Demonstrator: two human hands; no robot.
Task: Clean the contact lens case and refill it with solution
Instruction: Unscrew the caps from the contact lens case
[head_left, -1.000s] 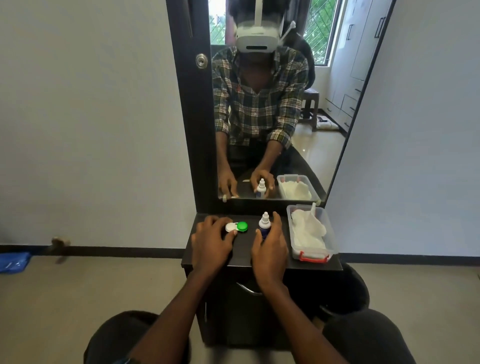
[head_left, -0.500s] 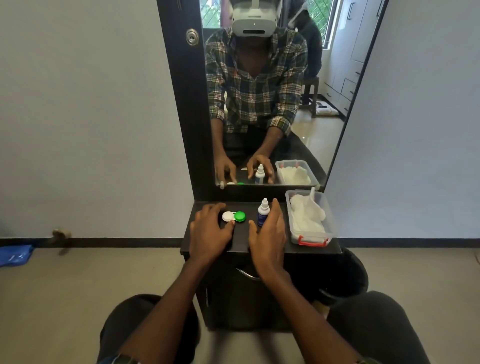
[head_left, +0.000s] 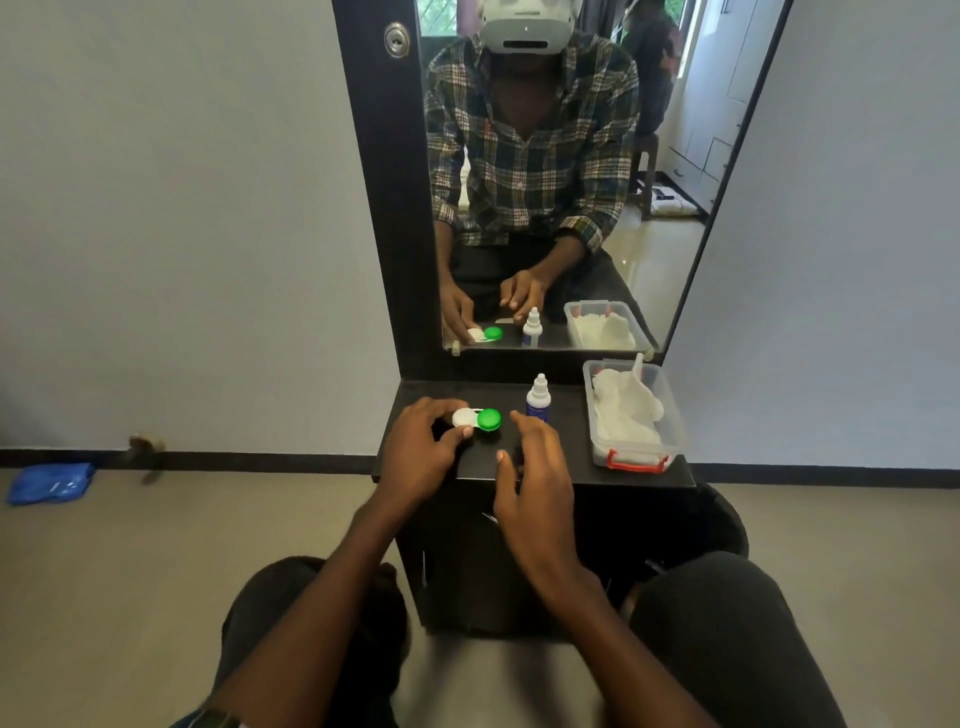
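On the black dresser top (head_left: 566, 462), the left hand (head_left: 421, 452) pinches the white-and-green lens case (head_left: 478, 419); the right hand (head_left: 535, 467) hovers with fingers relaxed near the small white-capped solution bottle (head_left: 538, 397).

Bare shelf (head_left: 569, 457) between case (head_left: 478, 419) and tub (head_left: 672, 441): passable. Obstacles: bottle (head_left: 538, 397) at the back, mirror (head_left: 545, 208) behind, tub on the right.

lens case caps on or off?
On. The case shows a white cap and a green cap seated side by side; left hand grips the white end.
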